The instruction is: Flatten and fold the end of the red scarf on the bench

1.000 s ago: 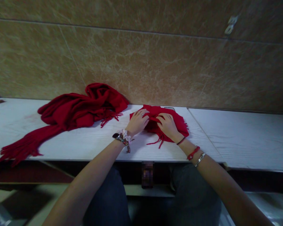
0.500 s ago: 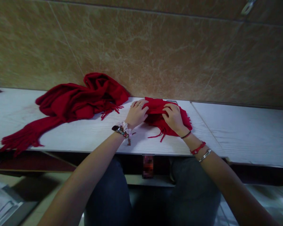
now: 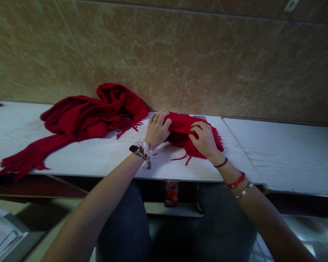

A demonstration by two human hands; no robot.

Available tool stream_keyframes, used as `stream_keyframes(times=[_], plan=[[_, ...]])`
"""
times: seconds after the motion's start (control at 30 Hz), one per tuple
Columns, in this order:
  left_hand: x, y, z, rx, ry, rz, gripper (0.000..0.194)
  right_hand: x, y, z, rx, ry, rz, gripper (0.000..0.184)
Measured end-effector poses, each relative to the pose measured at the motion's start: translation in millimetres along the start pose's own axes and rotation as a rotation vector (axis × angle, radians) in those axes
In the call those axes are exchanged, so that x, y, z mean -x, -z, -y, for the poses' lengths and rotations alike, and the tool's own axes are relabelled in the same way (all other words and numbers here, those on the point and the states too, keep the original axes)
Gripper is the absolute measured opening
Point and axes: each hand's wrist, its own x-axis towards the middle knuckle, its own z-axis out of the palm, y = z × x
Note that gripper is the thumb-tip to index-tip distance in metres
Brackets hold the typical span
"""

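A folded red scarf (image 3: 182,125) with fringe lies on the white tabletop in front of me. My left hand (image 3: 157,128) grips its left edge, the fingers curled over the cloth and the thumb bent inward. On the right part of the scarf, my right hand (image 3: 203,135) has bent fingers closed on the upper layer's fold. Loose fringe strands stick out of the scarf toward me. Left of my hands, a crumpled red scarf (image 3: 90,116) sprawls across the table, its fringed end (image 3: 24,160) reaching the front edge.
The white tabletop (image 3: 120,160) is narrow and runs against a brown marbled wall (image 3: 164,62). A flat dark-edged object (image 3: 200,118) shows partly behind the folded scarf. A seam crosses the tabletop to the right. Papers (image 3: 5,236) sit at the lower left.
My left hand has lifted slightly, its fingers more bent at the scarf's edge. The right wrist has shifted a little to the right and down. The crumpled scarf stays in place.
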Motion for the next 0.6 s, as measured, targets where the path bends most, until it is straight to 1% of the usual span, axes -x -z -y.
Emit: stream_keyframes(times=[0.07, 0.17, 0.37, 0.5, 0.6], plan=[[0, -0.2, 0, 0.005, -0.024, 0.019, 0.018, -1, 0, -3, -0.013, -0.007, -0.016, 0.01], [1, -0.6, 1, -0.013, -0.043, 0.046, 0.016, -3, 0, -8, -0.025, -0.024, -0.009, 0.01], [0, 1.2, 4, -0.006, -0.052, 0.035, 0.018, -5, -1, -18, -0.033, -0.058, 0.003, 0.012], [-1, 3.2, 3, 0.006, -0.118, 0.057, 0.014, -5, -3, -22, -0.05, -0.072, -0.004, 0.013], [-1, 2.7, 3, 0.01, -0.149, 0.047, 0.016, -5, -4, -22, -0.063, -0.064, -0.015, 0.013]])
